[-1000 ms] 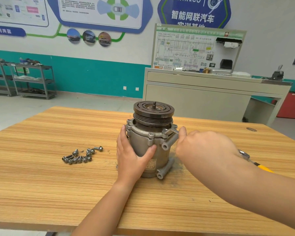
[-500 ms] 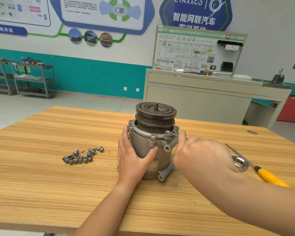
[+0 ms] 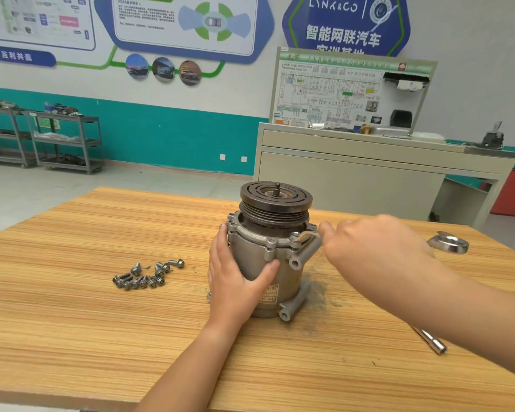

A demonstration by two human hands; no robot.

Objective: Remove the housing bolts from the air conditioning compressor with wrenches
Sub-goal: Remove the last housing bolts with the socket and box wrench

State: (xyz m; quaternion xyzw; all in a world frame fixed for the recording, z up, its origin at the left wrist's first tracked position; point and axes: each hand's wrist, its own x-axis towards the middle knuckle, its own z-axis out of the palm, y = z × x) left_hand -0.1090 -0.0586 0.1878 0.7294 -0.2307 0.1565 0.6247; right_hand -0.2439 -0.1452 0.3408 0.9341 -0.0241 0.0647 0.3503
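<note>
The grey air conditioning compressor (image 3: 275, 254) stands upright on the wooden table (image 3: 72, 322), its dark pulley on top. My left hand (image 3: 235, 283) grips the housing's left side, with the thumb across the front. My right hand (image 3: 375, 248), blurred, grips a silver wrench. The wrench's near end (image 3: 304, 235) sits on a bolt at the right of the housing flange, and its ring end (image 3: 449, 242) sticks out beyond my hand. Several removed bolts (image 3: 146, 275) lie in a loose pile to the left.
A metal tool shaft (image 3: 431, 341) lies on the table under my right forearm. Dark grime marks the wood right of the compressor. A grey training bench (image 3: 369, 173) stands behind the table, and shelf carts (image 3: 63, 141) stand at the far left wall.
My right hand has swung the wrench's free end away from me toward the table's far side. My left hand stays on the housing. The yellow-handled screwdriver is now hidden by my arm.
</note>
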